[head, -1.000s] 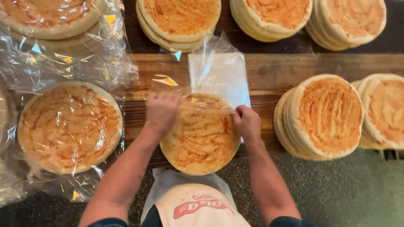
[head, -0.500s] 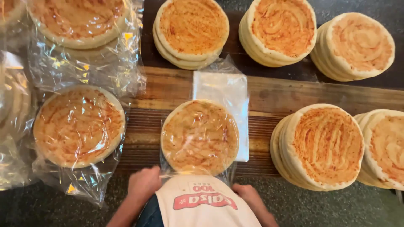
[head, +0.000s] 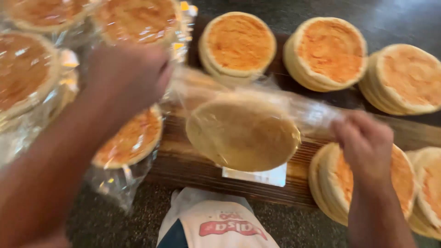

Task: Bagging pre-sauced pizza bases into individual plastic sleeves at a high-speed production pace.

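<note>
Bagged flatbread stack (head: 242, 133) is held in the air above the wooden board (head: 183, 167), tilted, its plain underside toward the camera. The left hand (head: 126, 76) is clenched on one end of the clear plastic bag (head: 294, 108); the right hand (head: 365, 142) pinches the other end, fingers (head: 342, 131) closed on the film. The bag is stretched taut between them, motion-blurred. Judgement: this looks like a spin or twist to close the bag, best done with both grips kept firm and level so the stack stays centred and does not slide out. Already wrapped stacks (head: 131, 138) lie at left on the dark counter (head: 115, 220); unwrapped sauced stacks (head: 239, 43) sit beyond and at right. Spare flat bags (head: 257, 177) lie on the board beneath.
</note>
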